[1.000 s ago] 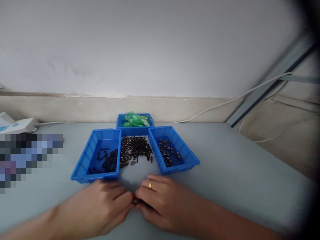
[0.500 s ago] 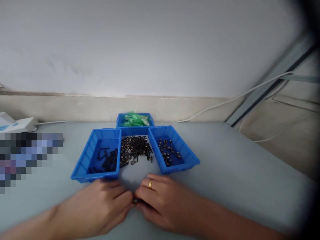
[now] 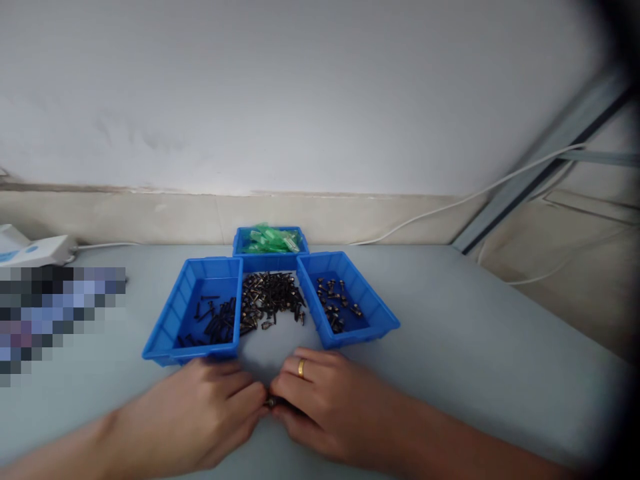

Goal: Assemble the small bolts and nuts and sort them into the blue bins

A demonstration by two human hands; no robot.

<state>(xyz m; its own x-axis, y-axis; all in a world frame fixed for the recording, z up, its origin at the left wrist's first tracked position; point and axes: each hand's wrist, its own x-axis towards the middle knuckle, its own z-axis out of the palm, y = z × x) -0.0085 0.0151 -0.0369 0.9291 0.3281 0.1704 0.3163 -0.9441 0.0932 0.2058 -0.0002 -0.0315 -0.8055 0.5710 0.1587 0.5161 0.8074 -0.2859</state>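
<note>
My left hand (image 3: 220,410) and my right hand (image 3: 325,403) meet at the front of the table, fingers closed in a pinch. Between their fingertips shows a small metal screw (image 3: 271,401); most of it is hidden by the fingers. A gold ring is on my right hand. Just beyond lies a heap of dark and brassy screws (image 3: 273,293) on the tabletop. The left blue bin (image 3: 167,320) holds long black screws (image 3: 220,323). In the right blue bin (image 3: 373,300) are several shorter, shinier screws (image 3: 336,303).
Behind the heap stands a third blue bin (image 3: 270,262) with green plastic bags (image 3: 273,239). A white power strip (image 3: 45,250) and a blurred-out patch are at the left. A white cable (image 3: 430,217) runs along the wall to a metal frame (image 3: 505,193) at the right.
</note>
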